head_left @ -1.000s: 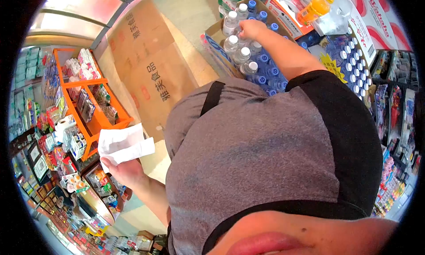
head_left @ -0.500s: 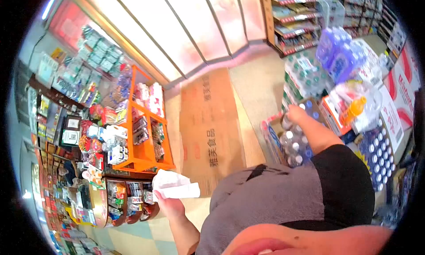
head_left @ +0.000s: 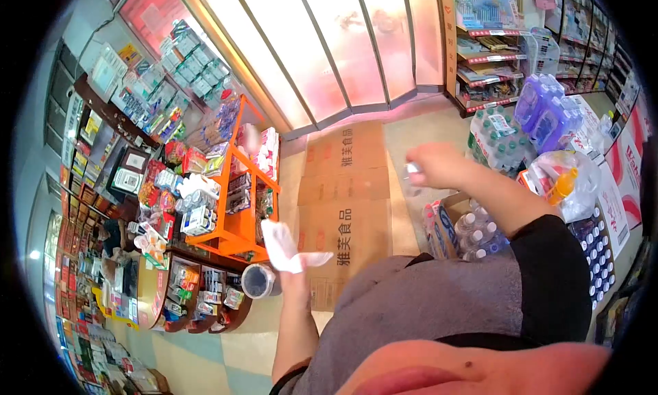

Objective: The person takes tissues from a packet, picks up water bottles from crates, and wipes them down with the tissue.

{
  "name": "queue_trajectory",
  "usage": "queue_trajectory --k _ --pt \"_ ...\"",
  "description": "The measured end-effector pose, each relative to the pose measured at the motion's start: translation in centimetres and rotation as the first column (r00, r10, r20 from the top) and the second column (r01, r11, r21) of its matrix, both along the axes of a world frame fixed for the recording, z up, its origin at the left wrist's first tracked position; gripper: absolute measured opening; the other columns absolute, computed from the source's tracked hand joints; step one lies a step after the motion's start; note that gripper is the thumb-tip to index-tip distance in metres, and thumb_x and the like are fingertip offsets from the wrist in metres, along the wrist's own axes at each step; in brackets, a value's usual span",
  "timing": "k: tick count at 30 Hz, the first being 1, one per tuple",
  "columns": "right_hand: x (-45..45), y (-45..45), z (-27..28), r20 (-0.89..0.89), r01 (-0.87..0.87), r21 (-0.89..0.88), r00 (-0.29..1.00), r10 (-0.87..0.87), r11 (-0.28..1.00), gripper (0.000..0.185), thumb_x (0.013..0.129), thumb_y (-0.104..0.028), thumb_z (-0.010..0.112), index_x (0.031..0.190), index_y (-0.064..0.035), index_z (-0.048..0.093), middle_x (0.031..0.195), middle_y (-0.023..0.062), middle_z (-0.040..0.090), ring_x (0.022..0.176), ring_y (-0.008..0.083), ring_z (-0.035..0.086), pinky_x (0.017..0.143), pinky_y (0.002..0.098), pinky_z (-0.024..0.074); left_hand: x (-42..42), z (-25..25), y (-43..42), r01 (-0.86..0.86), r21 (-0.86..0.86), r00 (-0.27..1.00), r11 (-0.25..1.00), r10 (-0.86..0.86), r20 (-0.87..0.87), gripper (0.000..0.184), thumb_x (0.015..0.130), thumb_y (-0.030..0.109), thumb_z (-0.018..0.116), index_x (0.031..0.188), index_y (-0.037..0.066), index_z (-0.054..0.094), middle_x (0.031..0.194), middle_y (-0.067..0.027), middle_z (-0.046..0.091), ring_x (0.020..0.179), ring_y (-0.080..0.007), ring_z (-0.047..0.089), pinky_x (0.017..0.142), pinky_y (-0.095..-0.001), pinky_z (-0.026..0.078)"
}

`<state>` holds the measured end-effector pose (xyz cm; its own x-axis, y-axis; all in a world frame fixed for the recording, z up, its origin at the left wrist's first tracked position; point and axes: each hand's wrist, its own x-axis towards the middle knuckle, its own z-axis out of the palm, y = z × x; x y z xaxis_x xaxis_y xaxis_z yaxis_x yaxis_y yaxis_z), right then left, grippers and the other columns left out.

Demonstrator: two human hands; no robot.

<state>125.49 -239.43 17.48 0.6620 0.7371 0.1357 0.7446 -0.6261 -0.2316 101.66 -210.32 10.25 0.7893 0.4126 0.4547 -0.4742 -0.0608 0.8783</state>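
My left hand [head_left: 295, 285] is closed around a crumpled white tissue [head_left: 279, 246], which sticks up and out to the side above the fingers. My right hand [head_left: 436, 166] is raised in front of me, its fingers wrapped around a clear bottle [head_left: 412, 169]. Only the white cap end and a blurred bit of that bottle show; the rest is hidden by the hand. Below the right forearm stands an open carton [head_left: 445, 232] with several clear, white-capped bottles [head_left: 474, 232] in it.
Flattened cardboard [head_left: 346, 189] lies on the floor before folding doors [head_left: 343, 59]. An orange rack [head_left: 240, 227] of packets and a grey bin [head_left: 259, 282] stand left. On the right are green-capped bottle packs [head_left: 504, 138], purple jugs [head_left: 545, 114] and shelves [head_left: 490, 59].
My right hand has come up out of the bottle carton and moved left with a bottle in it. The tissue in my left hand has changed shape, and the view has shifted.
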Motion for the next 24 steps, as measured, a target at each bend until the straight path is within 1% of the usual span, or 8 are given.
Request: queue_trajectory --k 4,5,6,8,15,18,21,24 --pt "-5.4 7.0 4.6 0.065 -0.388 0.167 0.922 0.383 0.907 0.029 0.079 -0.028 0.064 0.099 -0.0077 0.064 0.085 0.0145 0.066 0.081 0.0357 0.063 0.071 0.0466 0.0499 2.5 3.8 -3.0 -0.046 0.668 0.993 0.742 0.109 -0.052 0.110 0.073 0.027 0.073 0.150 -0.005 0.001 0.156 -0.0253 0.011 0.146 -0.0357 0.013 0.118 -0.0437 0.017" --pt "-6.3 8.8 4.7 0.065 -0.475 0.236 0.878 0.474 0.848 0.028 0.079 -0.028 0.064 0.098 -0.0074 0.064 0.084 0.0143 0.065 0.080 0.0357 0.063 0.071 0.0463 0.0498 2.7 4.9 -3.3 -0.076 0.851 0.983 0.519 0.181 -0.022 0.101 0.073 0.032 0.074 0.148 -0.004 0.017 0.151 -0.0285 0.023 0.141 -0.0420 0.024 0.114 -0.0459 0.025" --pt "-7.3 10.3 4.7 0.068 -0.558 0.307 0.821 0.567 0.771 0.027 0.079 -0.027 0.064 0.098 -0.0071 0.064 0.083 0.0141 0.065 0.079 0.0356 0.063 0.070 0.0459 0.0497 2.7 6.3 -3.8 -0.027 0.889 0.979 0.458 0.193 -0.070 0.080 0.073 0.029 0.075 0.137 -0.002 0.039 0.140 -0.0273 0.039 0.131 -0.0419 0.040 0.106 -0.0455 0.036" --pt "-9.1 12.7 4.8 0.018 -0.572 0.334 0.798 0.602 0.749 0.028 0.079 -0.028 0.064 0.097 -0.0063 0.063 0.083 0.0133 0.065 0.079 0.0354 0.063 0.070 0.0450 0.0497 2.2 6.2 -3.2 -0.098 0.798 0.943 0.595 0.311 -0.116 0.048 0.075 0.016 0.074 0.116 -0.001 0.057 0.113 -0.0130 0.064 0.107 -0.0292 0.061 0.092 -0.0386 0.047" --pt "-13.1 17.7 3.2 -0.119 -0.494 0.640 0.692 0.711 0.588 0.041 0.078 -0.017 0.066 0.116 -0.0058 0.060 0.092 0.0132 0.063 0.081 0.0280 0.062 0.071 0.0406 0.0496 -1.0 4.0 -0.4 -0.168 0.022 0.977 0.986 0.169 -0.126 0.019 0.082 0.005 0.064 0.101 0.002 0.062 0.095 -0.0061 0.066 0.092 -0.0152 0.063 0.080 -0.0314 0.051" --pt "-13.6 17.7 2.3 -0.114 -0.403 0.676 0.770 0.628 0.617 0.055 0.078 -0.017 0.068 0.130 -0.0077 0.052 0.115 0.0176 0.059 0.105 0.0303 0.060 0.086 0.0412 0.0492 -2.6 2.1 3.4 -0.388 -0.110 0.919 0.915 0.375 -0.122 0.021 0.084 0.002 0.060 0.104 0.002 0.060 0.098 -0.0081 0.066 0.091 -0.0175 0.064 0.081 -0.0326 0.052" --pt "-13.3 17.6 -0.8 0.124 -0.532 0.636 0.785 0.607 0.559 0.072 0.074 -0.015 0.075 0.138 -0.0078 0.043 0.132 0.0173 0.050 0.120 0.0353 0.050 0.099 0.0436 0.0431 -4.8 4.9 7.1 -0.166 -0.590 0.936 0.790 0.314 0.157 0.019 0.089 0.009 0.055 0.106 0.000 0.057 0.092 -0.0123 0.064 0.087 -0.0251 0.065 0.080 -0.0399 0.054" --pt "-15.1 19.0 -1.9 0.215 -0.647 0.622 0.683 0.698 0.442 0.089 0.067 -0.014 0.083 0.142 -0.0077 0.036 0.137 0.0207 0.044 0.124 0.0390 0.045 0.105 0.0451 0.0375 -7.5 9.1 8.1 -0.093 -0.732 0.918 0.675 0.342 0.200 0.030 0.095 0.022 0.052 0.111 -0.002 0.056 0.102 -0.0147 0.065 0.093 -0.0273 0.065 0.085 -0.0439 0.053"
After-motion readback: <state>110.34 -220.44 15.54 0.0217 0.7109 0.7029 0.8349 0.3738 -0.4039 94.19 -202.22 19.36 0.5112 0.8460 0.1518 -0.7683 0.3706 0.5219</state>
